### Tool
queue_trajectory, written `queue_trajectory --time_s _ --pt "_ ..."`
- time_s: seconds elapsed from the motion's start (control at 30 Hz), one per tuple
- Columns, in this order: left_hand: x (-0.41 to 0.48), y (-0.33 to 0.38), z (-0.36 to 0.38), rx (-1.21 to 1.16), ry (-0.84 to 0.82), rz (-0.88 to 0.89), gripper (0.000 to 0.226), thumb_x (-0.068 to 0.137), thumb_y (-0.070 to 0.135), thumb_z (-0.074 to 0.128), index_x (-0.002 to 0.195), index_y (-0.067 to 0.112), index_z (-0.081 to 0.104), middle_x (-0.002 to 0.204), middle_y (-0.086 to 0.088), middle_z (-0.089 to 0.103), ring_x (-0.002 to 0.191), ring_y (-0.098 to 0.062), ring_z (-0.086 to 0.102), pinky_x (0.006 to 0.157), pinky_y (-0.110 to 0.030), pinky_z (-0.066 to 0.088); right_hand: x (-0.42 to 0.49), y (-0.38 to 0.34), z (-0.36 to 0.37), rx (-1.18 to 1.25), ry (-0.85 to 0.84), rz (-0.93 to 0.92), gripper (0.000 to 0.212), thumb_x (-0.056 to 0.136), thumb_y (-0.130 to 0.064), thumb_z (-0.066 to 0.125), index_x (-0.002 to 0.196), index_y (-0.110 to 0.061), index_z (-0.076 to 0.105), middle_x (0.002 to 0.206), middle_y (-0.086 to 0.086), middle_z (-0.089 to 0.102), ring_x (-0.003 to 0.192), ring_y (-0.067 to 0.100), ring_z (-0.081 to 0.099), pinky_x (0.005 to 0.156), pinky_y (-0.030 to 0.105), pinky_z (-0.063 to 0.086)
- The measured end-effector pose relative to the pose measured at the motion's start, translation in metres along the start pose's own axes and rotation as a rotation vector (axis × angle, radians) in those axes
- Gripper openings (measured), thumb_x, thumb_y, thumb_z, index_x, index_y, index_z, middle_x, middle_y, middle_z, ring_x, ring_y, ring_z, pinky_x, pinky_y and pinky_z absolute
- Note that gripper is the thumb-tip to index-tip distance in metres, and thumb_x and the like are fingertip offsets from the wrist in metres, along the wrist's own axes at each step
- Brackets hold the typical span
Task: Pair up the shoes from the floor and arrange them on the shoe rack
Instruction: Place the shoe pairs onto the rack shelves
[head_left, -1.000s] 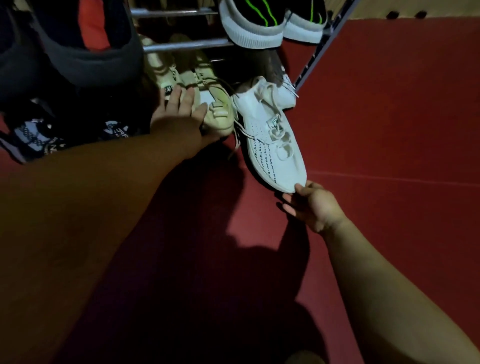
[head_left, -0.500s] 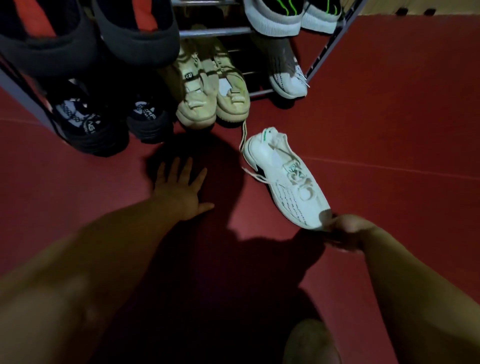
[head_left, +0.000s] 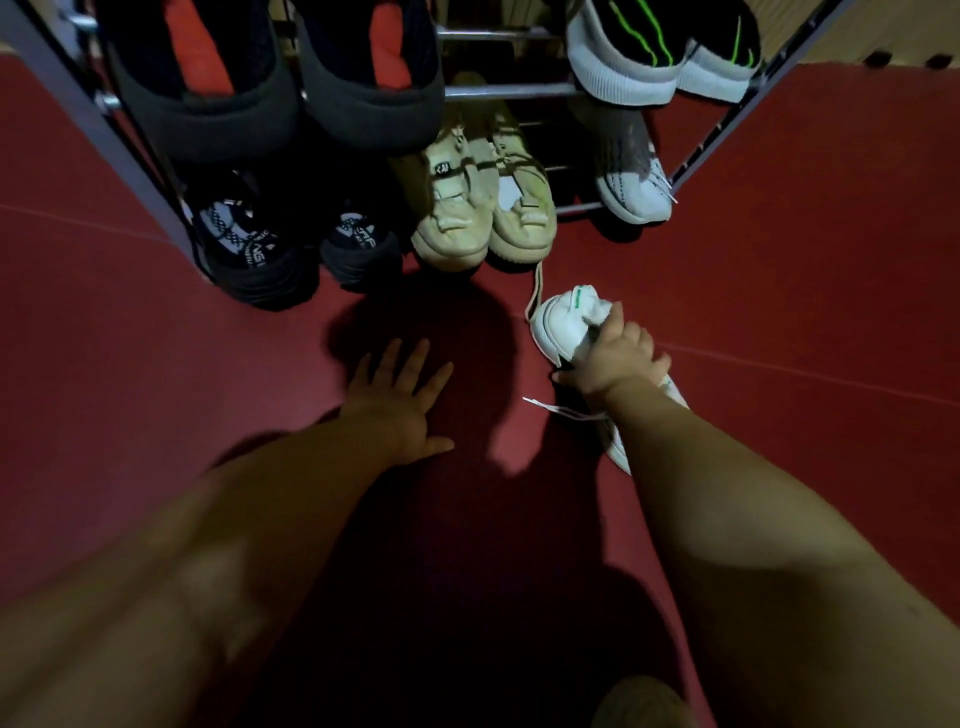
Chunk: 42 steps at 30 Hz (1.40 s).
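The floor (head_left: 779, 291) is a smooth red sheet, matt with a faint sheen. The shoe rack (head_left: 509, 92) has round metal rails, bright and polished, and duller grey side bars. The white sneaker (head_left: 561, 325) is soft knitted cloth with a smooth rubbery sole and flat cloth laces. The beige sneakers (head_left: 457, 228) look smooth and leathery. The green-striped shoes (head_left: 618, 78) have ribbed white soles.

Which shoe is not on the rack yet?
The white shoe with green trim, out in front of the rack, gripped by the right hand; the others sit on it.
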<state>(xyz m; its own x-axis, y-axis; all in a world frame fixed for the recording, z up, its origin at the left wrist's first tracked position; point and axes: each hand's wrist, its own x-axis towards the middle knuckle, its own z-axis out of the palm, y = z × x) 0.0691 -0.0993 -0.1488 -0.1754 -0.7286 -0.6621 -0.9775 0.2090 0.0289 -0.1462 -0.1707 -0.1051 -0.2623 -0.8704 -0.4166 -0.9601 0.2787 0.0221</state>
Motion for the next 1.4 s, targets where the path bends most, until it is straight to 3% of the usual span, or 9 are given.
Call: queue_trajectory --time_s 0.17,0.33,0.47,0.6,0.73,0.93,1.0,1.17,1.4 --pt "0.001 0.002 -0.001 0.010 0.009 0.002 0.092 0.085 0.073 0.033 0.145 0.033 -0.024 0.152 -0.005 -0.034 0.142 -0.033 -0.024 0.116 -0.051 -0.005 -0.002 0.014 0.002 -0.157 0.044 -0.230 0.087 0.081 -0.039 0.065 0.148 -0.014 0.014 0.147 0.008 0.027 0.139 0.027 0.022 0.114 0.050 0.017" --pt "0.001 0.006 -0.010 -0.009 0.017 0.002 0.094 0.086 0.071 0.036 0.145 0.031 -0.026 0.152 -0.011 -0.033 0.142 -0.035 -0.023 0.116 -0.051 -0.007 -0.012 0.027 -0.012 -0.464 -0.113 -0.502 0.065 0.093 -0.027 0.043 0.149 -0.014 0.013 0.155 0.009 0.016 0.146 0.025 0.007 0.118 0.048 0.002" --pt "0.008 0.013 -0.024 -0.080 0.050 -0.030 0.090 0.089 0.067 0.034 0.147 0.029 -0.023 0.154 -0.011 -0.029 0.142 -0.034 -0.022 0.116 -0.052 -0.006 -0.015 0.013 -0.028 -0.446 -0.254 -0.472 0.054 0.091 -0.031 0.046 0.142 -0.020 0.032 0.145 0.011 0.036 0.137 0.030 0.031 0.115 0.045 0.014" --pt "0.015 0.027 -0.040 -0.069 0.084 0.002 0.087 0.091 0.063 0.035 0.149 0.028 -0.019 0.155 -0.011 -0.025 0.143 -0.035 -0.019 0.115 -0.052 -0.005 -0.020 0.004 -0.033 -0.372 -0.210 -0.419 0.040 0.093 -0.027 0.042 0.133 -0.024 0.050 0.140 0.008 0.049 0.129 0.030 0.045 0.105 0.046 0.032" --pt "0.022 0.042 -0.049 -0.057 0.094 0.034 0.085 0.092 0.061 0.036 0.149 0.027 -0.017 0.155 -0.010 -0.026 0.143 -0.035 -0.019 0.116 -0.051 -0.004 -0.026 0.008 -0.036 -0.370 -0.259 -0.354 0.039 0.095 -0.028 0.040 0.133 -0.031 0.050 0.140 0.000 0.051 0.130 0.026 0.045 0.105 0.050 0.027" --pt "0.025 0.062 -0.025 -0.121 0.049 0.004 0.085 0.090 0.064 0.035 0.149 0.029 -0.016 0.155 -0.011 -0.026 0.143 -0.036 -0.020 0.115 -0.052 -0.004 -0.032 0.030 -0.028 -0.533 -0.283 -0.312 0.037 0.092 -0.013 0.044 0.127 -0.015 0.055 0.137 0.004 0.053 0.129 0.028 0.046 0.109 0.042 0.026" --pt "0.028 0.066 -0.023 -0.129 0.086 -0.021 0.084 0.090 0.064 0.035 0.149 0.030 -0.015 0.155 -0.011 -0.025 0.142 -0.037 -0.020 0.114 -0.053 -0.005 -0.028 0.037 -0.025 -0.441 -0.260 -0.321 0.034 0.093 -0.018 0.044 0.125 -0.019 0.055 0.134 0.003 0.055 0.127 0.027 0.048 0.108 0.044 0.025" --pt "0.048 0.065 -0.035 -0.331 0.111 -0.143 0.099 0.081 0.074 0.042 0.148 0.032 -0.018 0.154 -0.009 -0.029 0.141 -0.039 -0.023 0.114 -0.058 -0.006 0.002 0.042 -0.031 0.256 0.061 -0.238 0.037 0.091 -0.026 0.049 0.126 -0.015 0.046 0.124 0.012 0.051 0.112 0.032 0.053 0.087 0.035 0.040" --pt "0.063 0.070 -0.042 -0.344 -0.052 -0.210 0.128 0.063 0.084 0.052 0.140 0.031 -0.035 0.143 -0.011 -0.046 0.132 -0.041 -0.038 0.105 -0.063 -0.017 0.094 0.005 -0.072 0.783 0.080 -0.042 0.087 0.087 -0.037 0.063 0.150 -0.024 0.005 0.149 0.015 0.022 0.131 0.033 0.038 0.107 0.034 0.032"
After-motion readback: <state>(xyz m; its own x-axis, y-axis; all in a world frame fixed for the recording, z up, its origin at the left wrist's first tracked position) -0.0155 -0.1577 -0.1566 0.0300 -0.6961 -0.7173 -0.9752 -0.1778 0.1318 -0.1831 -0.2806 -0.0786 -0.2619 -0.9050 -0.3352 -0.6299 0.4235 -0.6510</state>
